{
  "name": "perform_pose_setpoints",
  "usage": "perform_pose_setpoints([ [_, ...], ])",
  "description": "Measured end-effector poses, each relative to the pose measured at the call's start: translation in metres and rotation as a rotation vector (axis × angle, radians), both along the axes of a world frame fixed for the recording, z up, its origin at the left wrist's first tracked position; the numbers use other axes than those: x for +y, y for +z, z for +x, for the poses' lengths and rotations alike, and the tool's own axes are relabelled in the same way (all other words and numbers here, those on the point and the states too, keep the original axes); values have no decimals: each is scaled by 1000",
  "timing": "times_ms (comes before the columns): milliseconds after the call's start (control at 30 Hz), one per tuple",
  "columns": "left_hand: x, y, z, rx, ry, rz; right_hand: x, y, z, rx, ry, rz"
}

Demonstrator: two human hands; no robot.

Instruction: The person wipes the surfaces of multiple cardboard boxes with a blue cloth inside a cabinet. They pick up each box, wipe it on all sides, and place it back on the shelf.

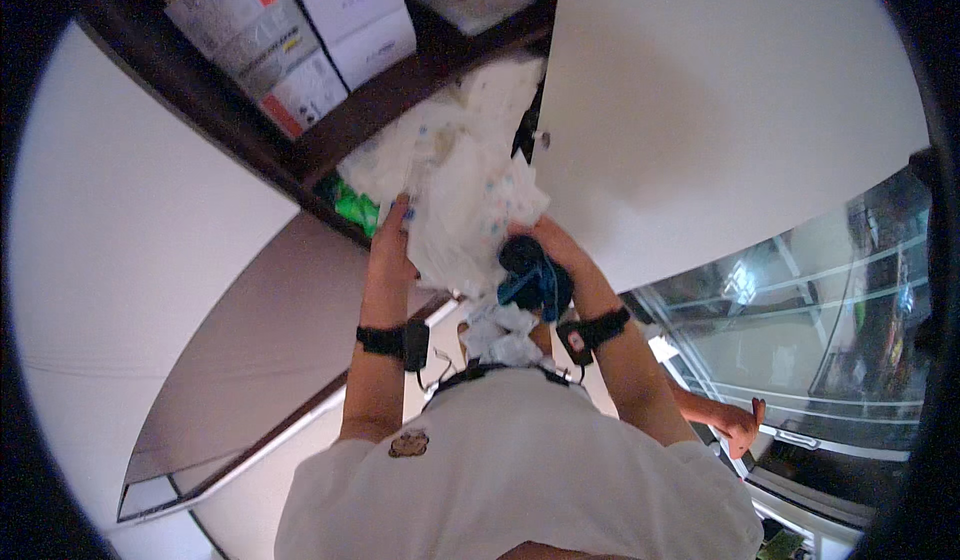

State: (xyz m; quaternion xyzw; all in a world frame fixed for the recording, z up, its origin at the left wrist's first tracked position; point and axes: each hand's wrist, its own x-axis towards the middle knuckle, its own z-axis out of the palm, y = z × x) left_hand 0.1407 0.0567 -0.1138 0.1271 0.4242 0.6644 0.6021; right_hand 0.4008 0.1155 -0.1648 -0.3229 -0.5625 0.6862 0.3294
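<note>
A loose heap of thin white plastic bags (457, 207) with small coloured prints is between my two hands in front of a dark wooden cabinet. My left hand (394, 234) grips the heap's left side, thumb on top. On the other side, my right hand (551, 241) holds its right edge, with the fingers partly hidden by the plastic. A dark blue bundle (536, 282) with lighter blue strips lies against my right hand and wrist; its kind is unclear. Lower down, near my waist, is another crumpled whitish plastic piece (502, 331).
Stacked boxes (277, 65) and white boxes (367, 27) stand on the dark shelf (367, 106). Bright green packaging (355, 206) shows beside the bags. A white door panel (720, 110) is at right. Beyond my right arm are curved glass (795, 320) and another person's hand (739, 425).
</note>
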Motion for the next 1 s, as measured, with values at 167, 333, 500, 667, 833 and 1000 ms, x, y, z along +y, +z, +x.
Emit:
perform_pose_setpoints([
  [167,-3,27,11,-196,-32,155,-16,46,46,-31,-142,-166],
  [333,-4,19,9,-182,-90,218,22,120,67,-60,-331,-76],
  [500,-3,13,6,-213,-85,188,97,192,30,-119,-375,295],
  [667,-5,18,5,-227,-73,99,158,234,-29,354,-326,193],
  [833,-5,18,3,-214,-100,135,233,213,-66,-108,-500,221],
  [1000,-7,15,-1,-190,-126,122,269,205,-72,-1048,-445,539],
])
